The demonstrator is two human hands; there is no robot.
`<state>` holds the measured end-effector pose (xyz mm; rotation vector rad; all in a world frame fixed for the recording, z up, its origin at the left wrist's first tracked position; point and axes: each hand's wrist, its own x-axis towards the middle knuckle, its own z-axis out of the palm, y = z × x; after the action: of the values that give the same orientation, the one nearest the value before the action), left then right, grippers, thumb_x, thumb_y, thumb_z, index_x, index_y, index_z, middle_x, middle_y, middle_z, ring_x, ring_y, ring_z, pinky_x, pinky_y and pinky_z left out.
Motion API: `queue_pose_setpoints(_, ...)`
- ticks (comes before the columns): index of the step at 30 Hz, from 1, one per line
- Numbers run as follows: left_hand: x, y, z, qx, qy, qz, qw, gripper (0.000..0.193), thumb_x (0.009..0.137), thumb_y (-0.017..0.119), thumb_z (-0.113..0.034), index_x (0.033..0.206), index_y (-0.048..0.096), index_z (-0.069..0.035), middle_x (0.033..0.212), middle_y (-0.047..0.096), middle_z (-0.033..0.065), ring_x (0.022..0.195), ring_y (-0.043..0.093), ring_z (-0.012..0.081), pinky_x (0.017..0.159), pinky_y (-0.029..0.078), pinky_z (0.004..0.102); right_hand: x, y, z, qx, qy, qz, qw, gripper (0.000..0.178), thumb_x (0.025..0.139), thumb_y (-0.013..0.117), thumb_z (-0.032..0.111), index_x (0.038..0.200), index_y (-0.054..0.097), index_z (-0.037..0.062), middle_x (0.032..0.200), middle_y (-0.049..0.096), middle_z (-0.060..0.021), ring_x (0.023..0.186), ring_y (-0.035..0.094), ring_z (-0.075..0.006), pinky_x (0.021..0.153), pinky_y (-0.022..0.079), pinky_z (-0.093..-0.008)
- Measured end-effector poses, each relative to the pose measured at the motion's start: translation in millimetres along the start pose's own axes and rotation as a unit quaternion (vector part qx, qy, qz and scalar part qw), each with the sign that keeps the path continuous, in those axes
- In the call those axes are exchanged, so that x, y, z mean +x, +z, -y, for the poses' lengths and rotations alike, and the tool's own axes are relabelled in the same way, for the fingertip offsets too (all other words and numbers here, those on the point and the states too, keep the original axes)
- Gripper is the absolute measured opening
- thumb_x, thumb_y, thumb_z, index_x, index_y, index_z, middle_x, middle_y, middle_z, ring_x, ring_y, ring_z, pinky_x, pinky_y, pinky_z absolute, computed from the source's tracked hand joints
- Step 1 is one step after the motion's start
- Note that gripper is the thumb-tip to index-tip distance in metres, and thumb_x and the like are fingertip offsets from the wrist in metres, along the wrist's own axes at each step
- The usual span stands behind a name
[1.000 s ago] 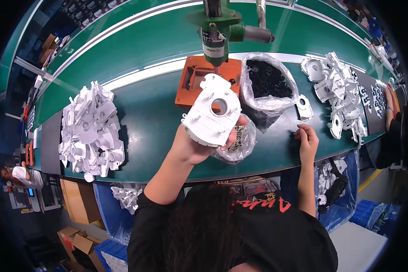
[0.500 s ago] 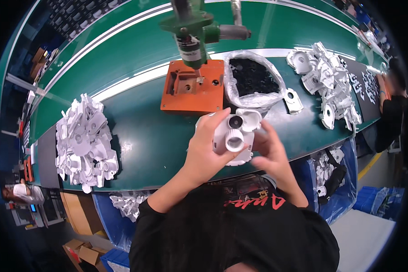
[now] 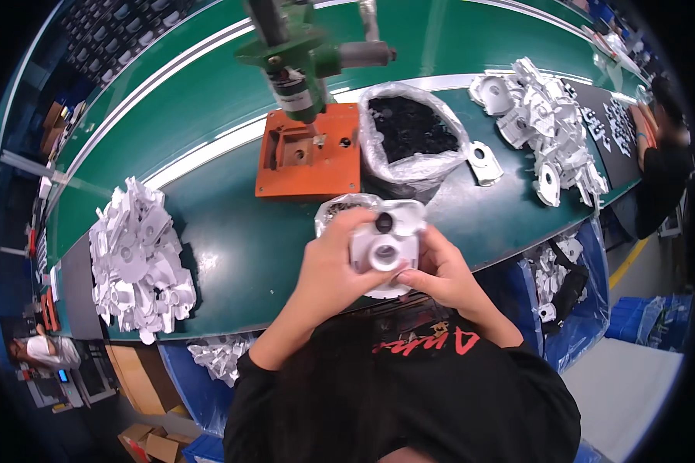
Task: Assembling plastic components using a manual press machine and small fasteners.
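White housing [image 3: 405, 243]: both flanks hidden now under left hand [image 3: 332, 266] and right hand [image 3: 444, 272]!
Small bag [image 3: 323, 220]: lower part lost behind the left fingers [image 3: 354, 220], contents too small to tell.
Green press [image 3: 292, 81]: beyond the fingers, top sliced off!

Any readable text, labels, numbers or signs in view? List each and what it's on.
Black shirt: large red script lettering, stylised and creased; not transcribed.
Green press: pale label, print too blurred to read.
Small lit screen, lower left: too small to read.
White plastic housing in hand: no text visible.
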<state>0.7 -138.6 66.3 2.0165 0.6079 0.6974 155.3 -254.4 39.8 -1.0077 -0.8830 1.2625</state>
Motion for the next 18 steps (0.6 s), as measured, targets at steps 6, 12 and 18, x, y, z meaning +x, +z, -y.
queue_pose_setpoints(6, 30.3, -75.8, 45.0, -0.134, -0.067, -0.22, 0.964, 0.057, 0.076, 0.073, -0.006, 0.121, 0.037, -0.003, 0.104, 0.058, 0.0124, 0.09, 0.062, 0.02, 0.077, 0.053, 0.0294, 17.9, -78.5, -2.7, -0.41, -0.145, -0.26, 0.862, 0.048, 0.081, 0.064, 0.012, 0.125, 0.047, 0.0016, 0.113, 0.059, -0.0147, 0.098, 0.058, -0.0217, 0.081, 0.045, -0.0307)
queue_pose_setpoints(12, 104.2, -161.1, 204.6, -0.04, -0.07, -0.323, 0.943, 0.051, 0.085, 0.061, -0.006, 0.127, 0.033, -0.007, 0.102, 0.058, 0.0176, 0.082, 0.062, 0.0226, 0.064, 0.052, 0.0315, 27.2, -150.9, -23.8, -0.623, -0.09, -0.362, 0.687, 0.047, 0.078, 0.065, 0.013, 0.121, 0.05, 0.0012, 0.131, 0.042, -0.0203, 0.124, 0.038, -0.0363, 0.105, 0.029, -0.0415)
queue_pose_setpoints(18, 119.9, -162.6, 225.2, 0.064, -0.112, -0.342, 0.931, 0.065, 0.084, 0.06, -0.005, 0.139, 0.025, -0.01, 0.129, 0.043, 0.0257, 0.106, 0.054, 0.0274, 0.087, 0.046, 0.0383, 21.6, -178.6, -37.7, -0.602, -0.155, -0.388, 0.681, 0.044, 0.08, 0.066, 0.014, 0.12, 0.053, 0.0006, 0.139, 0.037, -0.0215, 0.125, 0.04, -0.0363, 0.104, 0.031, -0.0411)
